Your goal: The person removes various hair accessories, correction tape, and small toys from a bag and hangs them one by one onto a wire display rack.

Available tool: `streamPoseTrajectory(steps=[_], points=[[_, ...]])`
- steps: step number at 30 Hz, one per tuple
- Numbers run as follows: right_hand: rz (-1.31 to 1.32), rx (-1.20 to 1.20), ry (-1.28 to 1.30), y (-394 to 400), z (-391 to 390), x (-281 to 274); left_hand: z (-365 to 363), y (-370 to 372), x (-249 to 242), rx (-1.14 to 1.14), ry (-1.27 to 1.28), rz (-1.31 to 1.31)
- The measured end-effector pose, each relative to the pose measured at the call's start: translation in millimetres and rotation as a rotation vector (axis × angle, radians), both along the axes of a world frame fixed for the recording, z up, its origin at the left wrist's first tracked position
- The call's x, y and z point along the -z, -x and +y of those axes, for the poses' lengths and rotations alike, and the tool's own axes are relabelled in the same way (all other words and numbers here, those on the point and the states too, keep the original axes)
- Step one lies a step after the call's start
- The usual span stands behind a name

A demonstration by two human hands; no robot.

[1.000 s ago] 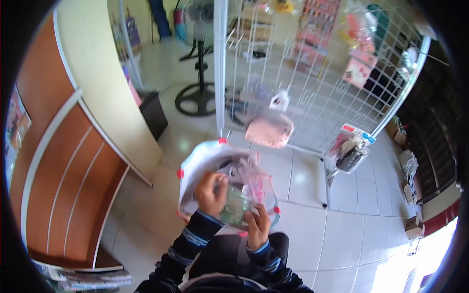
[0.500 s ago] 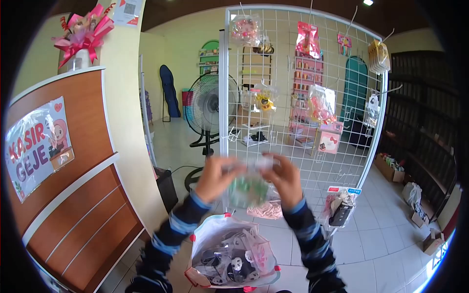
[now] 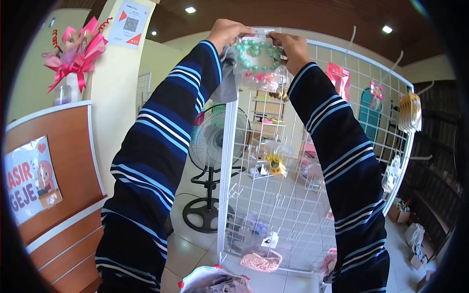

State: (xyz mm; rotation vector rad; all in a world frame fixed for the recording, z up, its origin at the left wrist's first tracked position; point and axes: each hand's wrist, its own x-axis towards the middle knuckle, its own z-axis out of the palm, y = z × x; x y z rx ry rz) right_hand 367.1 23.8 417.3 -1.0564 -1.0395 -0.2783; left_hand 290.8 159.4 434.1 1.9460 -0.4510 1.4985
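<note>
A clear packet of green beads is held up at the top left of the white wire rack. My left hand pinches the packet's upper left corner, and my right hand grips its upper right edge. Behind and below the green beads hangs a packet with red and pink pieces. Grey translucent plastic hangs beside my left wrist. Lower on the rack are a yellow item in a bag and a pink item.
A bag of packets stands at the bottom. The standing fan is behind the rack. A brown counter with a pink bouquet is at left; dark shelves and boxes are at right.
Both hands have risen with the green-bead packet from above the bag to the rack's top left. The view has tilted up, and the bag now shows only at the bottom edge.
</note>
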Motion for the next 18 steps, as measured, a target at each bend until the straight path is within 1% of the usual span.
streamPoseTrajectory(steps=[2, 4, 6, 8, 10, 13, 18], points=[[-0.005, -0.048, -0.002, -8.3, 7.2, -15.6, 8.5, -6.5, -17.3, -0.018, 0.056, 0.019], [0.03, -0.008, -0.026, -17.3, 13.9, -26.9, 12.9, -13.6, -24.3, 0.013, 0.12, 0.054], [0.039, -0.014, -0.009, -22.4, 15.9, -28.7, 15.1, -17.0, -27.1, 0.034, 0.124, 0.085], [0.033, -0.052, -0.025, -23.7, 13.3, -23.6, 12.9, -20.2, -24.3, 0.056, 0.161, 0.162], [0.025, -0.063, -0.04, -24.1, 11.2, -21.0, 9.5, -19.4, -19.8, 0.086, 0.174, 0.15], [-0.042, -0.035, 0.034, -26.3, 3.3, -13.2, 7.7, -17.7, -12.4, 0.146, 0.171, 0.216], [-0.009, -0.004, 0.069, -43.0, 4.9, -9.2, 10.6, -37.5, -8.5, 0.175, 0.186, 0.193]])
